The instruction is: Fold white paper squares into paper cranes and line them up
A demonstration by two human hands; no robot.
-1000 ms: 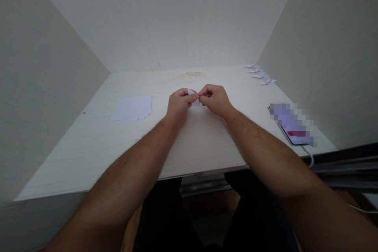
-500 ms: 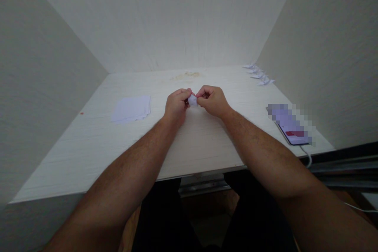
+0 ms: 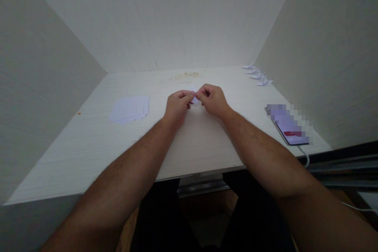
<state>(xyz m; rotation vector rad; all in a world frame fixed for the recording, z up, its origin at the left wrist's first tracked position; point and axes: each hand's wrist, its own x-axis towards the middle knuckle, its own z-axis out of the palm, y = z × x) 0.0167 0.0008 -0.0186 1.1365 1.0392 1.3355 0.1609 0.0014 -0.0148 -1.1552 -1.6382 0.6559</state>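
We pinch small folded paper (image 3: pixel 195 101) between left hand (image 3: pixel 177 104) and right hand (image 3: pixel 213 100), fingertips closed on it, just above mid-table (image 3: pixel 206 141). Best: align edges, press crease evenly.

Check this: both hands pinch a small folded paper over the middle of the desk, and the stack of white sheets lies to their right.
One thing is wrong. In the head view the stack of white sheets lies to the left of the hands, not their right. The left hand and right hand do pinch the small folded paper over the middle of the desk.
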